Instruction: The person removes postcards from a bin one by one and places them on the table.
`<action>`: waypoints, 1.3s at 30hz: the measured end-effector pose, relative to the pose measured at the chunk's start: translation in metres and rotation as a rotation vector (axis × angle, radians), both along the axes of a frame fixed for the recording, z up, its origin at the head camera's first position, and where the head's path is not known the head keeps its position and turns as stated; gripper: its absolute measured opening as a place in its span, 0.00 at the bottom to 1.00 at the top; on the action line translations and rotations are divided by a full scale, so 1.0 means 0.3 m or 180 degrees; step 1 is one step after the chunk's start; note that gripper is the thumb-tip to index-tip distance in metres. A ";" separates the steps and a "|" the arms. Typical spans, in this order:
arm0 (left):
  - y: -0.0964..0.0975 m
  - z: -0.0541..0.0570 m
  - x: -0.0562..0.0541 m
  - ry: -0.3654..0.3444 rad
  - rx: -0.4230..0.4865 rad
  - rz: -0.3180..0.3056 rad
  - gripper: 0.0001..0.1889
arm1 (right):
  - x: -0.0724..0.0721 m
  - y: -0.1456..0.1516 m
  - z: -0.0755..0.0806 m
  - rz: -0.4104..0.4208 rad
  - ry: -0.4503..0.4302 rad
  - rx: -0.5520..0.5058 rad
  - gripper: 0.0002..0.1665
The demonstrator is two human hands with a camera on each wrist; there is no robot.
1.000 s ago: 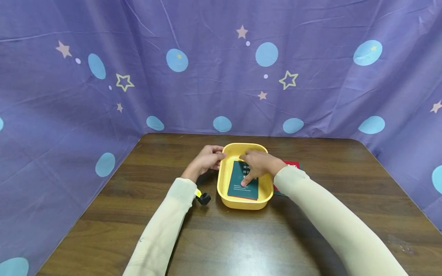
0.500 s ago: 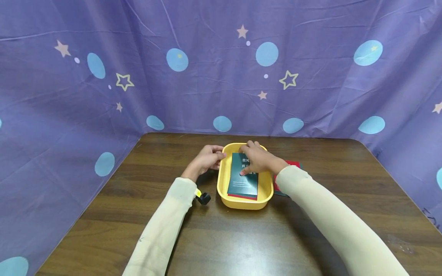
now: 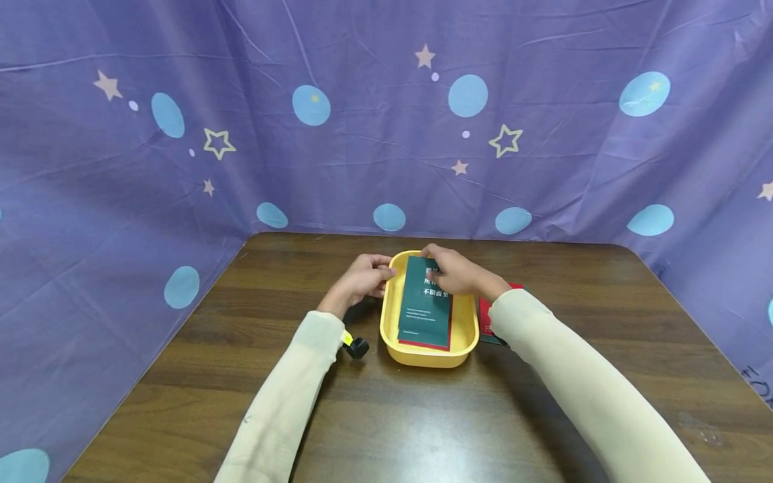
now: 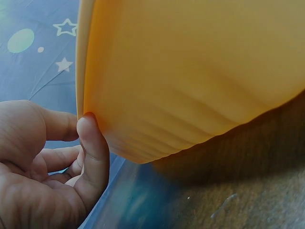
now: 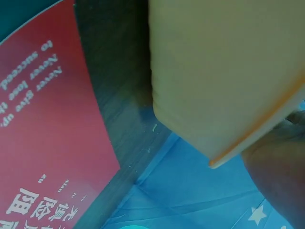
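A yellow plastic basin [image 3: 461,339] stands mid-table in the head view. My left hand [image 3: 364,276] holds its far left rim; in the left wrist view the thumb [image 4: 93,148] and forefinger meet at the rim. Inside the basin, my right hand [image 3: 455,270] grips the far end of a dark green booklet [image 3: 423,312] with white lettering. That far end is raised and the near end rests low in the basin. A red edge of another booklet [image 3: 423,345] shows beneath it. In the right wrist view, the basin wall hides most of the right hand [image 5: 279,162].
Right of the basin, a red booklet [image 3: 494,320] with white print lies on the table over a dark green one, partly under the right forearm. The brown wooden table [image 3: 386,416] ends at a purple curtain [image 3: 386,134] with stars and dots.
My right hand has moved away from me to the basin's far end and raised the green booklet's far end with it. The left hand and basin stay in place.
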State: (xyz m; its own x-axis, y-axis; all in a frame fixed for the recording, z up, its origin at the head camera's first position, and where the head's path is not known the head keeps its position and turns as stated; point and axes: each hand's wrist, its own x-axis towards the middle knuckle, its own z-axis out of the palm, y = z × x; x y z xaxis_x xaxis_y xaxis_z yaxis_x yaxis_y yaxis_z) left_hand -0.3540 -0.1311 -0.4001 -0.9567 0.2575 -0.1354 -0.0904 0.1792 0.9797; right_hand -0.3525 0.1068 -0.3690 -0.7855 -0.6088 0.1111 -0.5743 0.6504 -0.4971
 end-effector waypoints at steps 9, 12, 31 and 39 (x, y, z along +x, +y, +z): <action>-0.001 -0.002 -0.001 -0.0006 -0.0001 0.0008 0.19 | 0.012 0.029 0.027 -0.0292 -0.0042 -0.0527 0.21; 0.000 -0.001 0.002 -0.0006 -0.0005 0.0008 0.19 | 0.014 0.046 0.039 -0.0368 -0.0061 -0.0685 0.22; -0.002 0.003 0.006 0.0004 -0.0021 -0.0023 0.20 | -0.010 0.235 0.059 -0.1077 0.0283 -0.1669 0.24; -0.003 0.007 0.003 -0.0006 -0.0067 0.0006 0.19 | -0.024 0.328 0.033 -0.1356 0.0382 -0.1611 0.23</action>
